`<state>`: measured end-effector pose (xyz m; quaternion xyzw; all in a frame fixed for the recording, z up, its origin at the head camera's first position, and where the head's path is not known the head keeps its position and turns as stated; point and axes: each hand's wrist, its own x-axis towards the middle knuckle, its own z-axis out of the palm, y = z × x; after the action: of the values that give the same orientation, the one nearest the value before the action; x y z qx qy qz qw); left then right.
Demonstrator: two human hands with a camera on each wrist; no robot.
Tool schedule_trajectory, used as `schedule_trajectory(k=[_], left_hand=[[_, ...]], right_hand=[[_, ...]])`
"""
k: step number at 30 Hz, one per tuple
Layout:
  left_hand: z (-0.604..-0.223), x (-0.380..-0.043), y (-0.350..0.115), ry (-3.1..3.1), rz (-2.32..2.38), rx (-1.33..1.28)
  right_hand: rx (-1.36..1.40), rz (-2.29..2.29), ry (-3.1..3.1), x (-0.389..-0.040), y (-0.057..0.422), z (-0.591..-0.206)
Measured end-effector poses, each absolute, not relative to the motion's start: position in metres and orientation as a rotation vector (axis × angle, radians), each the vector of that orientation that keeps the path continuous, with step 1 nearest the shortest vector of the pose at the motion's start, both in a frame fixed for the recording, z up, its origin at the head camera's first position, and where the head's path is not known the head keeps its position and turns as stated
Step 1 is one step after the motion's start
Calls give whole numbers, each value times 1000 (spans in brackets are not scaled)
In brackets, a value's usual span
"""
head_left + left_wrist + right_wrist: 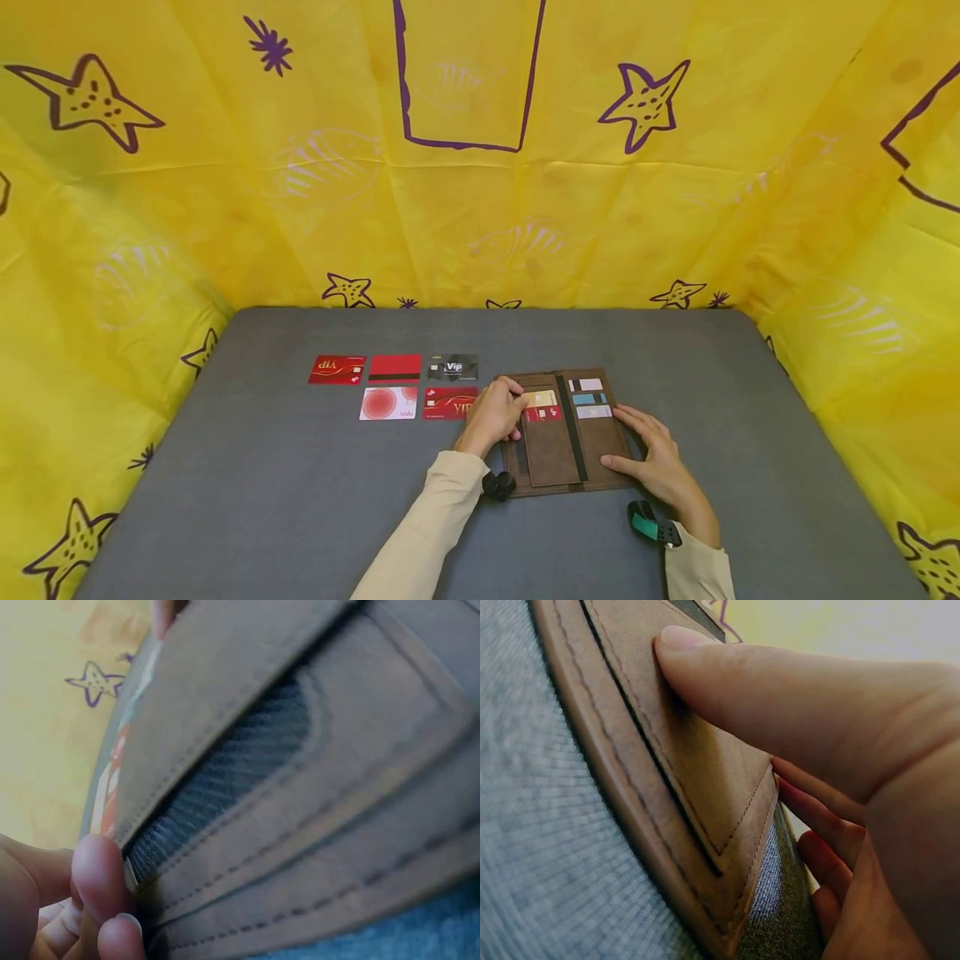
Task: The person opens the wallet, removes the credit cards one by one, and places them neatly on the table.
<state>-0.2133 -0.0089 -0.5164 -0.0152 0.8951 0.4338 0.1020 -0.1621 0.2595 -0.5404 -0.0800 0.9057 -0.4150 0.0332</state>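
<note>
While lying spread open on the gray tabletop, right of center in the head view, gripped at its left side and steadied at its right: a brown leather wallet. At the left edge of the inner flap, a pinch of thumb and curled fingers by the left hand, just beside a gold card and a red chip card, slotted one below the other. Cannot tell of any card corner caught in that pinch. On the opposite side, a right hand with fingers extended and spread from the thumb: thumb laid on the right panel, forefinger touching the outer edge. Stacked in slots up that panel: a white card with a black stripe, a blue card, a pale card. Lengthwise along the flap, a black strap. Close up in the left wrist view, a dark mesh window beside the flap.

Left of the wallet, in two rows: above, a red VIP card, a red striped card, a dark gray Vip card; below, a white card with red circles and a second red VIP card, near the left hand. Beyond the tabletop, a yellow backdrop with purple starfish drawings.
</note>
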Motion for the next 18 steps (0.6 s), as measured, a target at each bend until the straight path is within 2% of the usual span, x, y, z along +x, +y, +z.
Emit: schedule_trajectory(k=[18], left_hand=[[-520, -220, -10, 2627, 1305, -60]], right_hand=[[-275, -1295, 2804, -162, 258, -544]])
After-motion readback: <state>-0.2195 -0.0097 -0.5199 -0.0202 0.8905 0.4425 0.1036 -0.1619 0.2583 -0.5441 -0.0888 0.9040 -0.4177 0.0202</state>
